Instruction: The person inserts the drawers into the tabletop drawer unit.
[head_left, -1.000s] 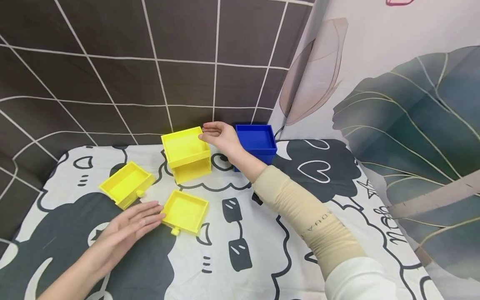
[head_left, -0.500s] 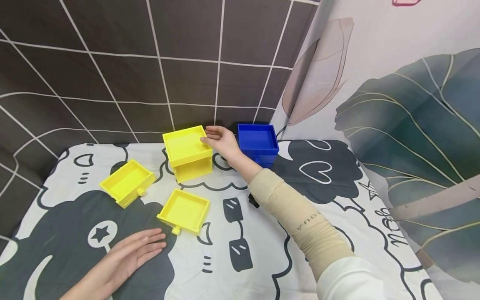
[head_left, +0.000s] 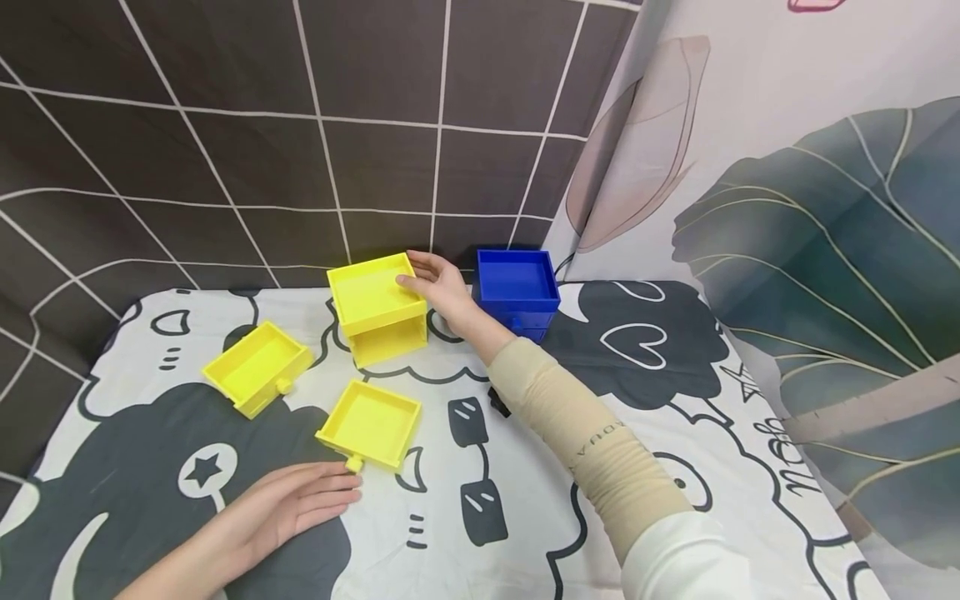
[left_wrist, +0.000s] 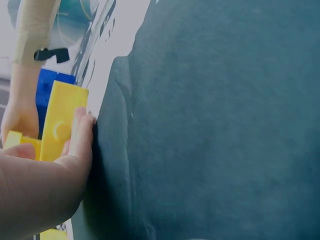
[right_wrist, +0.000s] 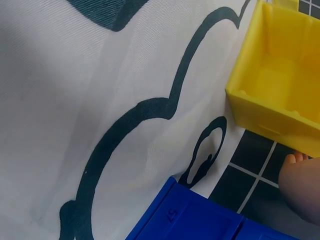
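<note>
A yellow drawer cabinet (head_left: pixel 371 292), with a tray-like top and an open hollow front, stands near the back wall. My right hand (head_left: pixel 444 293) grips its right side, thumb over the top rim and fingers toward the back. In the right wrist view the cabinet (right_wrist: pixel 280 129) shows its hollow inside. In front of it lies a square yellow drawer (head_left: pixel 371 423) with a round knob facing me. My left hand (head_left: pixel 292 507) has its fingers extended close by that knob; in the left wrist view they overlap the drawer front (left_wrist: pixel 64 110).
A second yellow drawer (head_left: pixel 258 367) with a knob lies to the left. To the right of the cabinet stands a blue drawer unit (head_left: pixel 517 279), its top tray bare. A patterned cloth (head_left: pixel 420 575) covers the surface, and a dark gridded curtain (head_left: pixel 375 167) hangs behind.
My left hand has come down from the drawer's left side to just below its knob. My right hand has closed in on the cabinet's right rim. The drawers have not moved.
</note>
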